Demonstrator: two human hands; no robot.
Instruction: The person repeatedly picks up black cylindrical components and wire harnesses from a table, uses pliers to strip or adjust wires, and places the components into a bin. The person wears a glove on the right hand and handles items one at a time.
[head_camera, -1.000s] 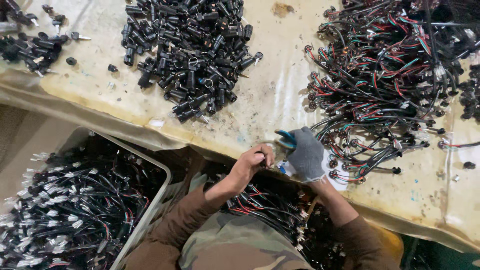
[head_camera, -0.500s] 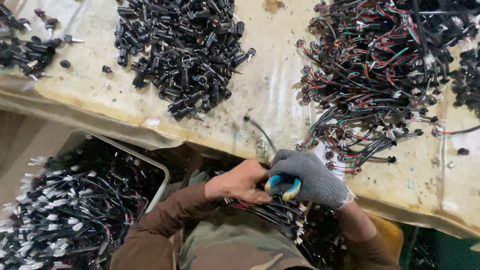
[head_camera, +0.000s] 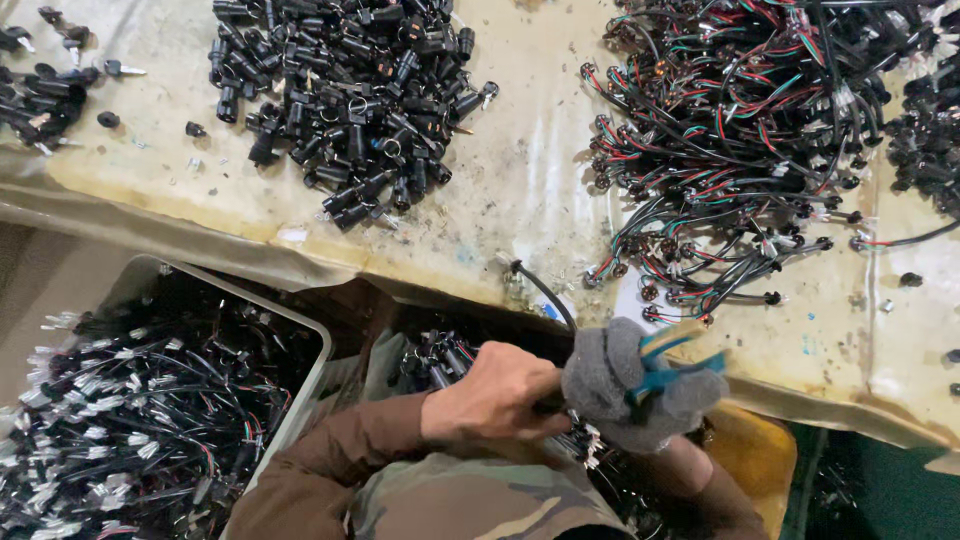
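My bare left hand (head_camera: 495, 392) is closed around a black cable assembly (head_camera: 545, 293) just below the table's front edge. The cable's free end with a small connector rises onto the tabletop. My right hand (head_camera: 625, 385), in a grey knit glove, grips blue-and-yellow-handled pliers (head_camera: 668, 358) right beside the left hand. The pliers' jaws are hidden by the glove. A heap of finished black wired parts lies in my lap under both hands.
A pile of black cylindrical connectors (head_camera: 350, 100) sits at the table's centre-left. A tangle of red, green and black wire harnesses (head_camera: 740, 140) covers the right. A grey bin (head_camera: 318, 350) of wired parts stands at lower left. A yellow container (head_camera: 750, 455) is at lower right.
Both hands have dropped from the table edge toward my lap. The right hand turned the pliers handles up, and the black cable now trails up onto the table.
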